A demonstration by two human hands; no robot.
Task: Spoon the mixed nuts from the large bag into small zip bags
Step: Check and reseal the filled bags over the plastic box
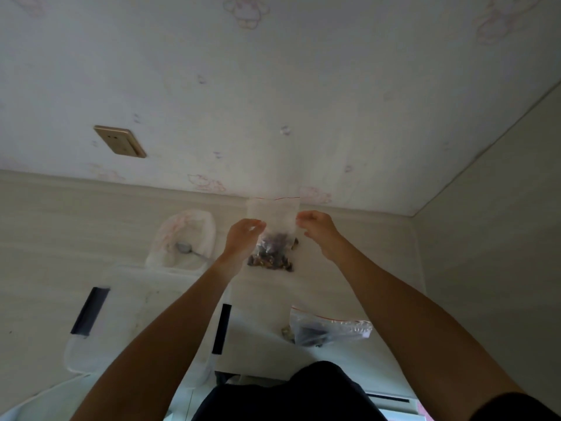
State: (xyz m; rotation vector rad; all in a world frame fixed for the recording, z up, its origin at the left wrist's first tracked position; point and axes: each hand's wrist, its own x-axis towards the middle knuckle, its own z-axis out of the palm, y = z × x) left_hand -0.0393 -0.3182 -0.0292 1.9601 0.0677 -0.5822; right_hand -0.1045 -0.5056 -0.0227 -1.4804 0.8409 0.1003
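Observation:
A small clear zip bag (273,214) with a red strip at its top stands upright above the table, its lower part filled with dark mixed nuts (270,253). My left hand (243,238) pinches the bag's left edge and my right hand (318,229) pinches its right edge, both below the red strip. To the left stands the large white bag (182,241), open at the top, with a metal spoon (186,249) lying inside it. Nearer to me lies another small zip bag (328,328) holding nuts.
The pale table (45,238) runs to a patterned wall with a gold socket plate (120,141). A white plastic box (127,314) with black strips sits at the left front. A side panel (491,238) closes the right. My dark clothing fills the bottom edge.

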